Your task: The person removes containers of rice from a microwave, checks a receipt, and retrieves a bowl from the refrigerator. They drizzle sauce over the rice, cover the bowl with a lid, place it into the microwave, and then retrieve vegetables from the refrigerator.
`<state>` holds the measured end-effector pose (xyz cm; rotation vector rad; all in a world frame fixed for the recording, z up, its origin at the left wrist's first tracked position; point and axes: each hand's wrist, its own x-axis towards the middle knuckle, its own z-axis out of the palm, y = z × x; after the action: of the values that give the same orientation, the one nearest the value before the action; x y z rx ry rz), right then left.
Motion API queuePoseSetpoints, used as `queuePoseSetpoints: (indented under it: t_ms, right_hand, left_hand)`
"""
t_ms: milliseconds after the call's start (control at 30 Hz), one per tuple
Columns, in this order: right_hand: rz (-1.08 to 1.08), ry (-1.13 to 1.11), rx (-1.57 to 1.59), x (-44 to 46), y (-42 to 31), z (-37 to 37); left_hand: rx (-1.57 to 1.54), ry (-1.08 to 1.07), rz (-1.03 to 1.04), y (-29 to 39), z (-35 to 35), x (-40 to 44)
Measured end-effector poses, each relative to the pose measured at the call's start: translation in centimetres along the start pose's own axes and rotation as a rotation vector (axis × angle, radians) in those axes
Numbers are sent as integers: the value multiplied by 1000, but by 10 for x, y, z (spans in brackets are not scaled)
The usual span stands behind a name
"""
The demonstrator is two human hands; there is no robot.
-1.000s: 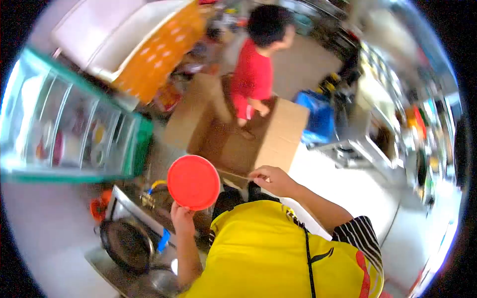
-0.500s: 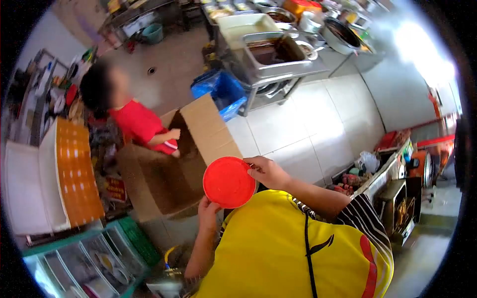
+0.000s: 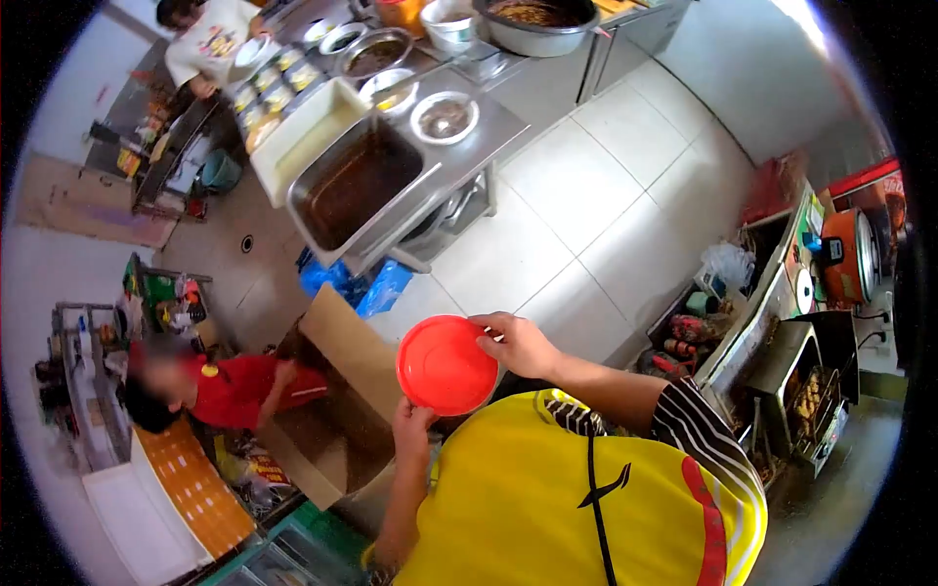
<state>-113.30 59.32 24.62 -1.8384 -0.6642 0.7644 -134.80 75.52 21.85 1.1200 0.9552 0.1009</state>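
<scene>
Both my hands hold a round red plastic dish (image 3: pixel 447 365), shallow with a raised rim, in front of my yellow apron (image 3: pixel 528 488). The fingers of my left hand (image 3: pixel 413 430) pinch its lower edge. My right hand (image 3: pixel 520 344) grips the upper right edge between thumb and fingers. Just beyond the dish stands an open cardboard box (image 3: pixel 354 356). A person in a red top (image 3: pixel 230 394) is in or right beside the box.
A steel table (image 3: pixel 489 127) bears a tray of dark sauce (image 3: pixel 357 186), several bowls and a large pot (image 3: pixel 537 39). Another person (image 3: pixel 210 49) stands behind it. At right are an orange cooker (image 3: pixel 848 256) and a fryer (image 3: pixel 796 381). A blue bag (image 3: pixel 383 290) lies under the table.
My view has turned, so the table, box and person in red sit further left. The person behind the table has come into view. Both hands keep hold of the red dish, which is slightly tilted.
</scene>
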Motion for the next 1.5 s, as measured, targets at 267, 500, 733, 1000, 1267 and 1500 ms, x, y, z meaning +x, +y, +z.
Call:
queuePoseSetpoints:
  t_ms: [267, 500, 733, 1000, 1267, 1500]
  right_hand:
    - [178, 304, 159, -15, 49, -158]
    - [303, 596, 489, -31, 130, -270]
    - [419, 842, 764, 4, 173, -418]
    - [386, 1147, 803, 34, 204, -596]
    - [340, 1200, 785, 88, 278, -789]
    - [310, 979, 647, 188, 323, -1016]
  left_hand:
    - [141, -349, -20, 30, 164, 90]
    - [265, -573, -132, 49, 335, 168]
    - [426, -854, -97, 60, 521, 269]
    - [792, -1072, -47, 135, 764, 338]
    - [765, -1184, -78, 138, 982, 441]
    - [594, -974, 25, 170, 1137, 518]
